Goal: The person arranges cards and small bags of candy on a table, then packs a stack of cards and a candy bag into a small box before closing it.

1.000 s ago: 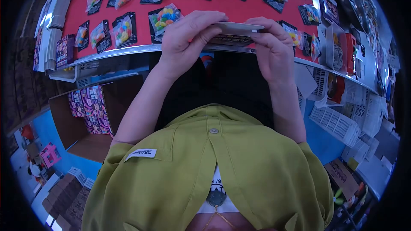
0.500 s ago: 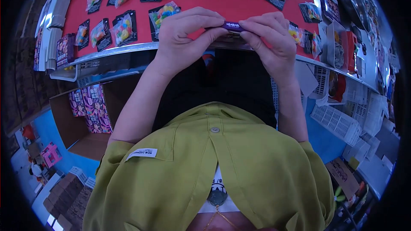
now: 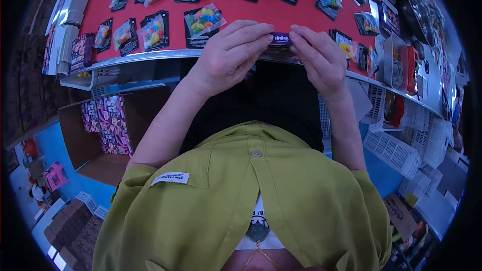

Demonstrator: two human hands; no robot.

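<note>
A small purple box [image 3: 282,38] with white lettering is held level between my two hands, over the front edge of the table. My left hand [image 3: 233,52] closes on its left end, fingers bent over the top. My right hand [image 3: 321,57] pinches its right end between thumb and fingers. The box's ends are hidden behind the fingertips. Just left of my left hand, a clear bag of coloured candy-like pieces [image 3: 205,20] lies on black printed cards [image 3: 193,42]. Another such bag [image 3: 347,48] is right beside my right hand.
Several more bags on black cards lie in rows across the red table [image 3: 175,5]. An upright printed box [image 3: 82,50] stands at the left edge. A cardboard carton [image 3: 75,145] with printed boxes sits below left. White plastic baskets [image 3: 391,150] are below right.
Both hands and the purple box have shifted slightly down and to the right in view, as has the table. My fingers have turned over the box's ends, showing more of its face.
</note>
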